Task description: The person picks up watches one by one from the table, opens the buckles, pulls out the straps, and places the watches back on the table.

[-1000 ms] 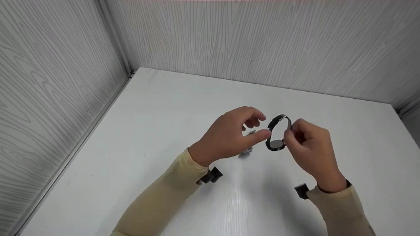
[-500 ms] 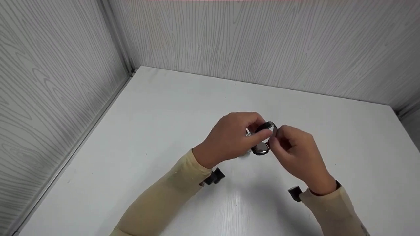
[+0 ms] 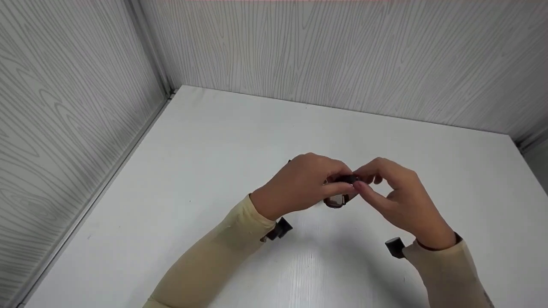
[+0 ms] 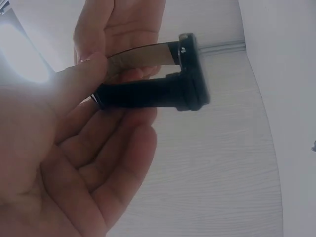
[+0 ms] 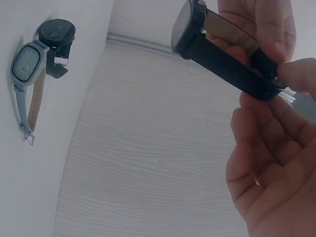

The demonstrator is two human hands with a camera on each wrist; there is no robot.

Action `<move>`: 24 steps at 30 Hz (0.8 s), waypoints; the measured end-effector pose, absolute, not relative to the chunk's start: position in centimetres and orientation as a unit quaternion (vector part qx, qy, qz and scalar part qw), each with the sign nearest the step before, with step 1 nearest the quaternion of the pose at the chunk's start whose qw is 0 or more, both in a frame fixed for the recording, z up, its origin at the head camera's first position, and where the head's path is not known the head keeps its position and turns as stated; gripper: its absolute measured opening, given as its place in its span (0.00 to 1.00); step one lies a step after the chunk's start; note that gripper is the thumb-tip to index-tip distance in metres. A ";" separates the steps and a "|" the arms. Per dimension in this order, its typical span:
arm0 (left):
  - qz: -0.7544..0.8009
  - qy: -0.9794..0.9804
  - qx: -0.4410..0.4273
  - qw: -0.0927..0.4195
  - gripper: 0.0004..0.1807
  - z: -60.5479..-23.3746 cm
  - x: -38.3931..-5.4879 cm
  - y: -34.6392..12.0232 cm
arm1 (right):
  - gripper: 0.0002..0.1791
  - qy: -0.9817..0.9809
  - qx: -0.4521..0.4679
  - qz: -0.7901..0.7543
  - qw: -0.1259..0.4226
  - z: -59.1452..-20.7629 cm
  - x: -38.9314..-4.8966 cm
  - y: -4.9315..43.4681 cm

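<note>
A wristwatch with a dark strap is held in the air between both hands, its strap forming a loop. My left hand pinches the strap between thumb and fingers. The fingertips of my right hand grip the strap's far end, right against the left fingertips. In the left wrist view the black strap runs from the fingers to the watch case, and its inner side looks tan. Over in the right wrist view, the buckle area sits between the fingers, partly hidden.
Two more watches lie on the white table: one with a grey-blue strap, and beside it a black one. The head view mostly hides them behind the left hand. Wood-grain panels stand at the back and left.
My left hand has closed its fingers on the strap. The right hand has brought the watch left and down to it, and the strap loop looks flatter and more covered by fingers.
</note>
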State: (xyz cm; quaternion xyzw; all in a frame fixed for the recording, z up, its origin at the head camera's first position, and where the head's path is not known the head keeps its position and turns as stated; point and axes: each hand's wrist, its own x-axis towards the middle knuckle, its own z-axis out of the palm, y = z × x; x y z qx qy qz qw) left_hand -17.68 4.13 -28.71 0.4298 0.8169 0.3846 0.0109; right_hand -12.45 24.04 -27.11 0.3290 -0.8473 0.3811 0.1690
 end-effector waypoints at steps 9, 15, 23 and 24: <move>0.417 0.826 0.371 0.084 0.08 -29.0 -18.0 4.1 | 0.08 -0.851 0.304 0.410 0.124 -27.7 -12.9 24.6; 0.412 0.829 0.372 0.073 0.07 -29.0 -18.2 4.2 | 0.06 -0.861 0.268 0.416 0.114 -27.8 -12.9 24.7; 0.380 0.838 0.389 0.046 0.07 -29.0 -18.1 4.2 | 0.06 -0.867 0.249 0.424 0.084 -28.7 -13.4 25.2; 0.375 0.840 0.391 0.041 0.07 -29.1 -18.1 4.2 | 0.06 -0.869 0.248 0.422 0.075 -29.1 -13.6 25.4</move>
